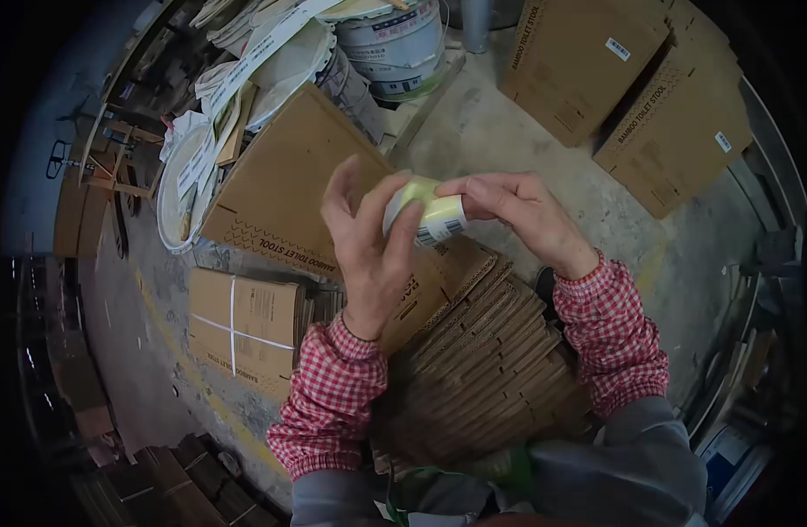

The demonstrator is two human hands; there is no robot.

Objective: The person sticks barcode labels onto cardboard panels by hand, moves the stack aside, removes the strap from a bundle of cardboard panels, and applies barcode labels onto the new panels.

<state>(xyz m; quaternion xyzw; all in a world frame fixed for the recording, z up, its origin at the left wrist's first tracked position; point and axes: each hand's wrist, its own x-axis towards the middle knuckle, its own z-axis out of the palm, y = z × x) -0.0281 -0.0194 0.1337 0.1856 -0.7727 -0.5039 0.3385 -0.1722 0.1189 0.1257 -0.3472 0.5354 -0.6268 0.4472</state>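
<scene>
A small roll of barcode labels [440, 213], with yellowish backing and white printed stickers, is held up in front of me between both hands. My left hand [368, 241] grips the roll's left side with thumb and fingers, its outer fingers raised. From the right, my right hand [535, 218] pinches the roll's other end between thumb and forefinger. Below the hands is a fanned stack of flattened cardboard cartons [496, 351]. Behind the left hand leans a flat carton [289, 167] printed "BAMBOO TOILET STOOL".
A strapped bundle of cartons [215, 307] sits on the floor at left. Paint buckets [395, 53] stand at the back, with a strip of barcode labels [245, 75] draped over nearby lids. Two upright carton stacks [588, 61] are at upper right.
</scene>
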